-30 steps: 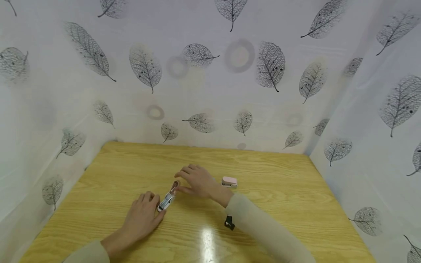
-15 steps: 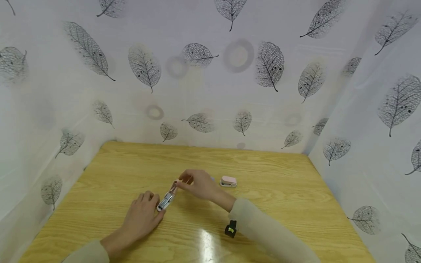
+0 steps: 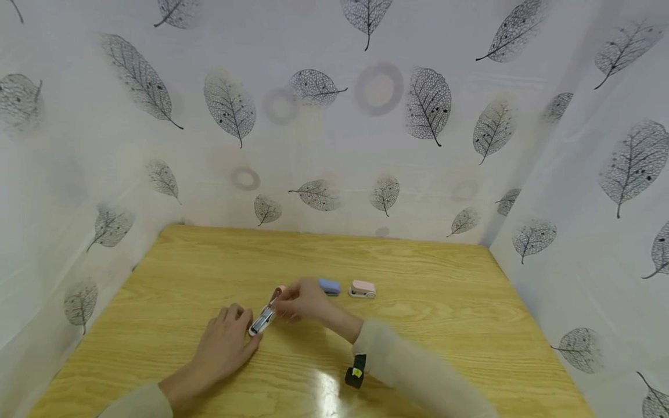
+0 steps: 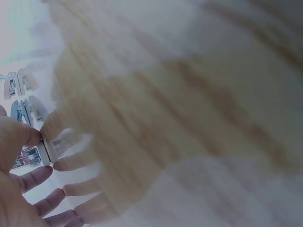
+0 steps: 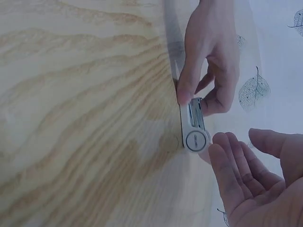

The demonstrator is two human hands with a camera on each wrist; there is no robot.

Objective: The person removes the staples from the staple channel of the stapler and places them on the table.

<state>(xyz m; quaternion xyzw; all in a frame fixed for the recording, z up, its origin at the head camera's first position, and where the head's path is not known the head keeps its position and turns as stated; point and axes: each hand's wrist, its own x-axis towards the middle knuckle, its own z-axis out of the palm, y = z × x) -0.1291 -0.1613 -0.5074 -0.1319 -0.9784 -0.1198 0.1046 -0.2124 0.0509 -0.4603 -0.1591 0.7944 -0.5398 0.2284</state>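
A small white stapler with a pink top [image 3: 263, 320] lies swung open on the table, its metal staple channel facing up. My left hand [image 3: 222, 348] pinches its near end; in the right wrist view the thumb lies on one side of the stapler [image 5: 195, 135] and fingers on the other. My right hand [image 3: 305, 302] is beside the stapler's middle and pink far part in the head view. In the right wrist view that hand [image 5: 255, 179] has extended, slightly bent fingers near the round hinge, with the thumb apart and nothing between them.
A blue stapler [image 3: 329, 286] and a pink stapler [image 3: 362, 288] stand side by side behind my right wrist. A black strap with a small box [image 3: 355, 371] hangs at my right cuff. Leaf-printed curtains [image 3: 334, 145] surround the wooden table [image 3: 418, 261].
My right hand has drawn back from the stapler's far end toward its middle, uncovering the blue stapler. My left hand and the open stapler have stayed in place.
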